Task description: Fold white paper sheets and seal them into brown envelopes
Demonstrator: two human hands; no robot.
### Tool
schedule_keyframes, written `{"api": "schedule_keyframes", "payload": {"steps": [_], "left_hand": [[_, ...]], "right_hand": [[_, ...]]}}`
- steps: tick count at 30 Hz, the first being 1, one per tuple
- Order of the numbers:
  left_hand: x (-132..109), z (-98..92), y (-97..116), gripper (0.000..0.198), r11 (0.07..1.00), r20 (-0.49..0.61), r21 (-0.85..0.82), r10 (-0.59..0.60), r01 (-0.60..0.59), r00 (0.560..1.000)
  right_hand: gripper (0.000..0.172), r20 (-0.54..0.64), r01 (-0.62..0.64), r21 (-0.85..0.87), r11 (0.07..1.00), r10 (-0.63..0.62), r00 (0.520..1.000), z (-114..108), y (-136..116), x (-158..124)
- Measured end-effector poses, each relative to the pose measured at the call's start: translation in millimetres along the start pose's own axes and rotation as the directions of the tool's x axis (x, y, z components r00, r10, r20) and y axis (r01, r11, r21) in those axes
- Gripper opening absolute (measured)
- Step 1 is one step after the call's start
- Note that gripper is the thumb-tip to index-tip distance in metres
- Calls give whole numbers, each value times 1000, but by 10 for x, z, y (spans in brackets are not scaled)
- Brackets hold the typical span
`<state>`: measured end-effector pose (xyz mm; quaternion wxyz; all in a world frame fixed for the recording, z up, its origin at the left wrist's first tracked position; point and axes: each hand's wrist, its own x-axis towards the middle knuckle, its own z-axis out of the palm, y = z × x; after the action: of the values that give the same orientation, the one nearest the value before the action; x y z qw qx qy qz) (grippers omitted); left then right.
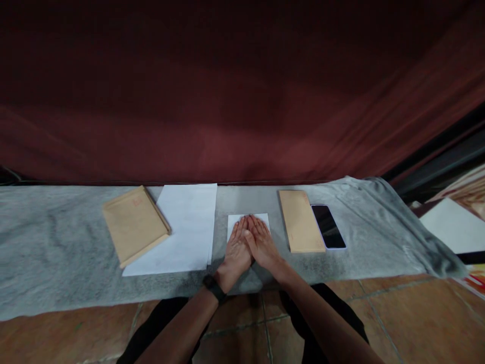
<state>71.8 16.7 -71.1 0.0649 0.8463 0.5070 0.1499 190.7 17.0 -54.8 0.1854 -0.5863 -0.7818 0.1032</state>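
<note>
Both my hands lie flat, side by side, on a small folded white paper (261, 219) on the grey cloth (56, 242). My left hand (237, 247) has its fingers stretched out and pressed on the paper's left half. My right hand (260, 241) lies beside it with fingers extended, thumbs touching. Most of the paper is hidden under the hands; only its top corners show. A dark band sits on my left wrist.
A stack of brown envelopes (134, 222) lies on white sheets (185, 227) to the left. To the right lie a single brown envelope (301, 220) and a black phone (328, 226). A dark red curtain (242, 91) hangs behind. Tiled floor (409, 313) lies below.
</note>
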Motion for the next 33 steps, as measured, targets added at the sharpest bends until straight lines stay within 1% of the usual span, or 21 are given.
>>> {"api": "schedule_keyframes", "payload": {"steps": [5,11,14,19,25,28,33], "left_hand": [[69,21,-79,59,995,-2,51,-92,92,996],[87,-15,-153,59,985,-55,97,-141,145,989],[69,-41,-175,60,979,-63,113,-164,170,985],[22,-78,-216,63,974,-84,106,-190,198,978],[-39,-85,-248,69,955,-143,99,-265,281,954],[-67,-84,-250,71,951,-154,101,-275,292,949],[-109,-109,-278,67,951,-164,88,-280,297,946]], "right_hand": [[58,-1,-58,-75,995,59,998,87,36,18],[59,-80,-60,-143,988,49,996,132,137,-31],[61,-109,-59,-169,984,41,993,124,177,-54],[66,-121,-69,-199,978,46,992,86,258,-106],[68,-159,-60,-215,975,26,987,83,354,-188],[69,-169,-71,-222,972,33,985,98,377,-219],[70,-185,-93,-214,972,53,981,107,381,-263]]}}
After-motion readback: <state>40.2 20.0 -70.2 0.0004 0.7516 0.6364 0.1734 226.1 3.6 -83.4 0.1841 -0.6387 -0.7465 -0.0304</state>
